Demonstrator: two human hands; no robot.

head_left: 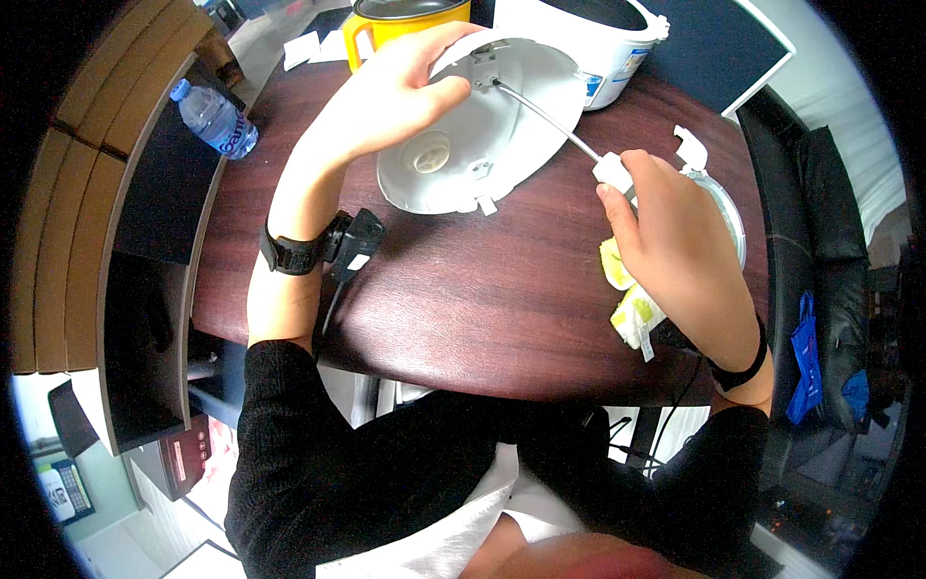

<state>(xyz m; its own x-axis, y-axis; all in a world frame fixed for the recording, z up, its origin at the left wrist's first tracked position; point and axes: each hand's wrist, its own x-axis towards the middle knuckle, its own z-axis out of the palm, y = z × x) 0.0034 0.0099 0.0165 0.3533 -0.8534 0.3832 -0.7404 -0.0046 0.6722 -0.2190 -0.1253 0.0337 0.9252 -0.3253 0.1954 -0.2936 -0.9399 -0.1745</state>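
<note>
My left hand point(410, 96) grips the upper rim of a white, oval appliance lid point(511, 135), thumb on its inner side and the other fingers partly hidden. The lid stands tilted on the table with its hollow inside toward me; a round white fitting point(425, 152) sits in it. In my right hand point(675, 222) is a screwdriver point(555, 121) with a pale handle and a long metal shaft. Its tip meets a small bracket point(485, 68) near the lid's top edge. Behind the lid stands a white cooker body point(608, 82), open at the top.
A yellow pot point(410, 21) stands at the far edge beside the cooker. A water bottle point(214, 121) is at the far left. Near my right hand lie a yellow-and-white wrapper point(637, 314), a white plastic piece point(691, 150) and a round clear-rimmed part point(728, 207).
</note>
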